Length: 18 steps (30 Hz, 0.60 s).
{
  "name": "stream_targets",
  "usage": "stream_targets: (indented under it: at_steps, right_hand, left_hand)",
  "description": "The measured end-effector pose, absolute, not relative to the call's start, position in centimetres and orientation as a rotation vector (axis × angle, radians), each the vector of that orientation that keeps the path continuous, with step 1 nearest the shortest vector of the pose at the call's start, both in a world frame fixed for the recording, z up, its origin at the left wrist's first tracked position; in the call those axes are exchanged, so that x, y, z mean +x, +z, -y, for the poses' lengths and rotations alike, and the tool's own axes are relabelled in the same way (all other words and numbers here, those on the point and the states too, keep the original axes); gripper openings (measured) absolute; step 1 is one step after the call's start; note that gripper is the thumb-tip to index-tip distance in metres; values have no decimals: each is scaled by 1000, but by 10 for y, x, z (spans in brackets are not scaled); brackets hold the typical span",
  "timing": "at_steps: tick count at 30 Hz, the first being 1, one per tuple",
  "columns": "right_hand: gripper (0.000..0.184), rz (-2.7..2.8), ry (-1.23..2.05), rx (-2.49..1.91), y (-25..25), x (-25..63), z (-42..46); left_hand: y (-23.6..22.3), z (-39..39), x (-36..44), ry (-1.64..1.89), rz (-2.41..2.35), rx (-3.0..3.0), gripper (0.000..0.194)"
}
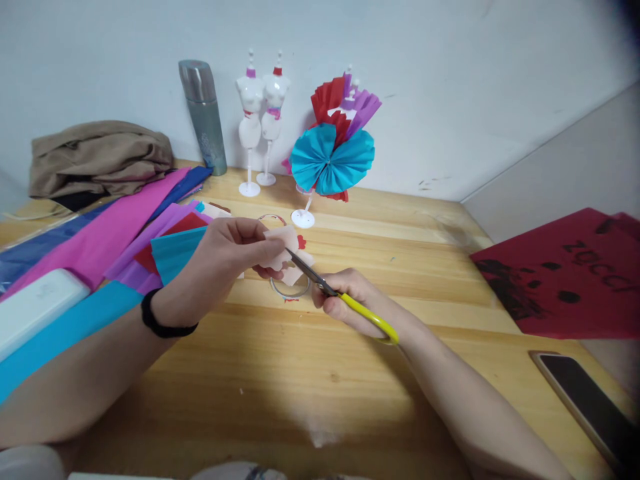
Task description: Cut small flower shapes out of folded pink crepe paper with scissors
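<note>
My left hand (233, 250), with a black band at its wrist, pinches a piece of pale pink paper (286, 238) above the middle of the table. In my right hand (350, 293) is a pair of scissors (357, 312) with yellow handles, its dark blades pointing up and left. The blade tips meet the paper close to my left thumb; how far apart the blades are I cannot tell. Behind the paper shows a small red paper scrap (301, 242). Below it lies a ring-shaped thing (290, 293), partly hidden by the paper and my hands.
Sheets of coloured paper (120, 233), a white case (43, 307) and a brown cloth (100, 157) lie at left. A bottle (205, 120), white mannequins (250, 127) and a blue paper fan shape (333, 160) stand by the wall. A red bag (565, 280) and phone (585, 400) are right.
</note>
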State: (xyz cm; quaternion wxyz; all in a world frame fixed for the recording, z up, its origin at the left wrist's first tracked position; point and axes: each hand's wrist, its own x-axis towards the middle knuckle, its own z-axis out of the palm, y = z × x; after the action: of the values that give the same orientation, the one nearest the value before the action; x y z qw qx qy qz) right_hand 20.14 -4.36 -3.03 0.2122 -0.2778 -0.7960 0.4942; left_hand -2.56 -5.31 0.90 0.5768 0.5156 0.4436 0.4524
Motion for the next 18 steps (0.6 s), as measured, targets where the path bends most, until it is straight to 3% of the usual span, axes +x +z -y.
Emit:
stream_targets:
  at_steps: [18]
  right_hand:
    - [53,2204,1375,-722,-34,202,43]
  left_hand:
    - [4,51,-28,1072,-961,1166,22]
